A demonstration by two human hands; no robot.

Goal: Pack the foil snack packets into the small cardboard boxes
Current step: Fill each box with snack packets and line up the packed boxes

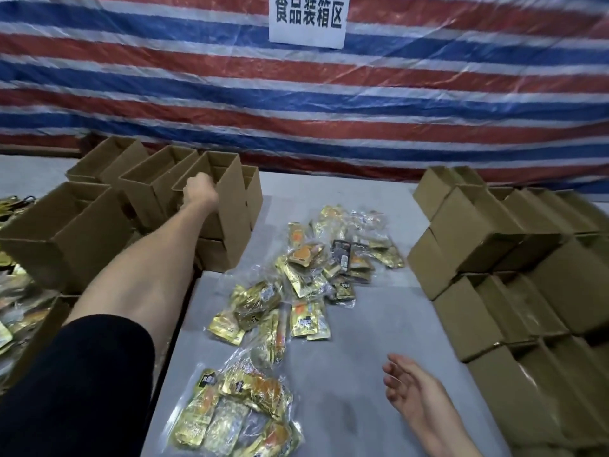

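The foil snack packets (301, 278) lie loose in a scatter across the middle of the grey tabletop (362, 324), mostly gold with orange patches, a few dark ones among them, each in clear wrap. Their print is too blurred for me to read. Nearer to me a clear bag (244, 413) holds another bunch of the same gold and orange packets, lying flat at the tabletop's near edge; one of them has a dark label with pale characters that I cannot make out.

My left grip (199, 189) is stretched out to the far left, its fingers curled over the near rim of an open box (234, 209) that stands on top of other cartons, just beside the scatter. My black sleeve (82, 384) covers that upper arm. My right grip (407, 387) holds nothing: it lies low over the near right of the tabletop, palm turned inward, fingers loose and slightly bent, well apart from the packets.

Around the gripped box stand more open small boxes (66, 232), flaps up, crowded together on the left. On the right is a stack of closed boxes (487, 232), plain brown with no marking I can see. More gold packets (13, 324) show at the far left edge.

Behind everything hangs a red, white and blue striped tarp (428, 94), and on it a white sign (307, 19) reads 食品装箱区
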